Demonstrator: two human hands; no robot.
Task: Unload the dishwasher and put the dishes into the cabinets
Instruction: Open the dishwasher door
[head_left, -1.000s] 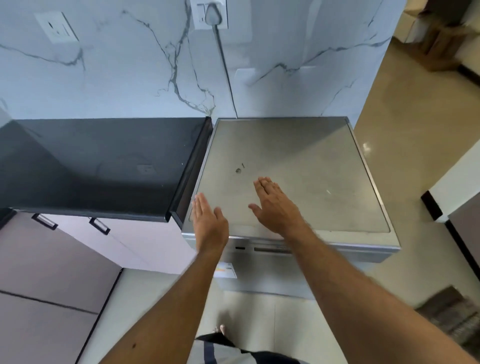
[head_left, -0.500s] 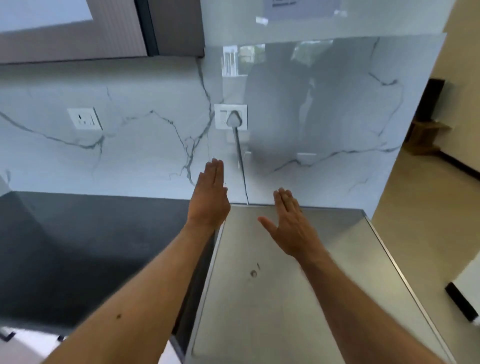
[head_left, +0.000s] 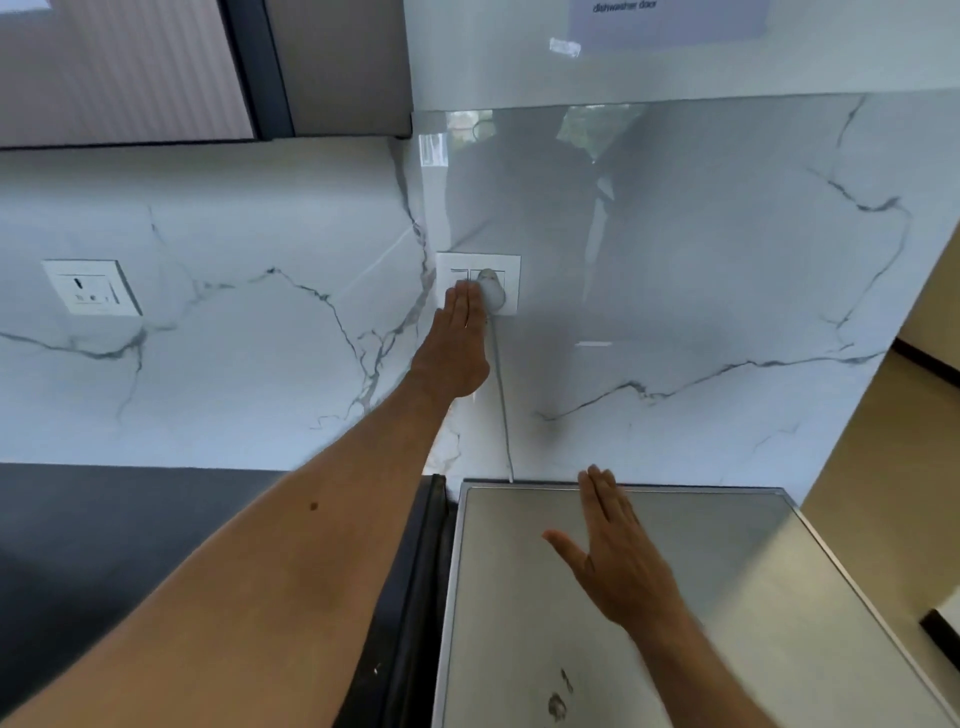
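A person's left hand (head_left: 457, 345), fingers straight and held together, reaches up the marble-look wall (head_left: 249, 332) to a white switch-and-socket plate (head_left: 478, 283), its fingertips (head_left: 462, 296) at the switch beside a grey plug (head_left: 492, 291) whose cable (head_left: 501, 395) drops behind the dishwasher (head_left: 727, 597); whether they press the switch cannot be told. The right hand (head_left: 621, 561) hovers flat over the appliance's brushed-steel top, fingers together, thumb splayed, holding nothing. Only that flat, square-edged metal top, marked by 2 small dark smudges (head_left: 558, 701) near the front, is in view; the door, racks and dishes lie below the frame. By the look of it, unloading has not begun: no dish is in either hand, and every plate remains to be lifted out and shelved. A matte black countertop (head_left: 130, 545) adjoins on the left, with a 2nd white socket (head_left: 93, 287) above it and a ribbed wall cabinet (head_left: 124, 67) overhead. A taped paper note (head_left: 665, 18) reads "dishwasher door"
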